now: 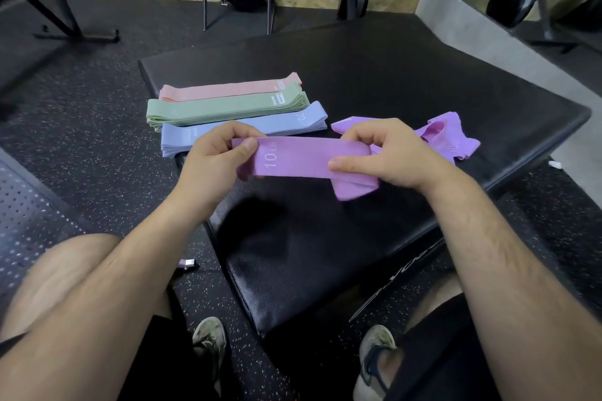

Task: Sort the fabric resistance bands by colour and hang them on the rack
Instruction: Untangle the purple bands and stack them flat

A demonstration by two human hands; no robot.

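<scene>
The purple band (306, 158) runs left to right above the black mat (391, 81), "10 LB" print facing up; left hand (215, 156) pinches one end, right hand (387, 153) grips the bunched other end. Beyond lie pink (224, 90), green (221, 107) and blue (228, 132) stacks, loose purple bands (452, 133) right.

The band (303, 158) you hold is purple, with "10 LB" on it in white. More purple bands (449, 137) lie in a loose heap. The three neat piles are pink (224, 89), green (221, 109) and light blue (247, 127) (all soft, pale shades). The mat (391, 81) is black. The floor (97, 127) is black with tiny white specks.
</scene>
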